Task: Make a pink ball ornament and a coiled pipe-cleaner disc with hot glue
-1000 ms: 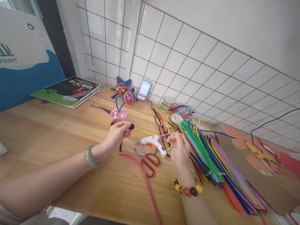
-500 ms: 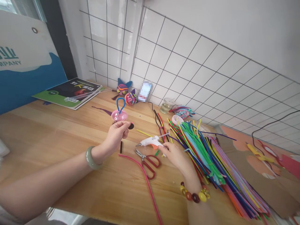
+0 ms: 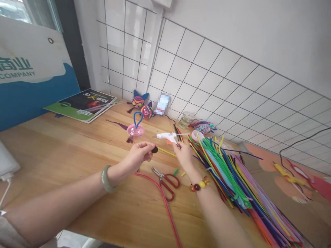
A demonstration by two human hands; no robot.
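Observation:
A small dark round disc (image 3: 154, 150) is pinched between the thumb and fingers of my left hand (image 3: 141, 155). My right hand (image 3: 183, 153) is wrapped round the handle of a white glue gun (image 3: 167, 136) with an orange trigger, its nozzle pointing left. Behind my left hand sits a pink clear dish (image 3: 136, 131) with a blue loop standing up from it. Red-handled scissors (image 3: 167, 182) lie below the two hands, their blades partly open. A pink pipe cleaner (image 3: 165, 203) curves beside them toward the front edge.
Bundled colourful pipe cleaners (image 3: 232, 179) cover the right side. Along the back stand wrapped ornaments (image 3: 139, 100), a phone (image 3: 162, 104), a glass jar (image 3: 186, 120) and a white tape roll (image 3: 197, 135). Magazines (image 3: 85, 103) lie at the back left, a white power strip (image 3: 7, 160) at the left edge.
My right hand has lifted the glue gun off the table and moved it back, away from the scissors. My left hand, still with the disc, appears slightly lower and further right as the view shifted.

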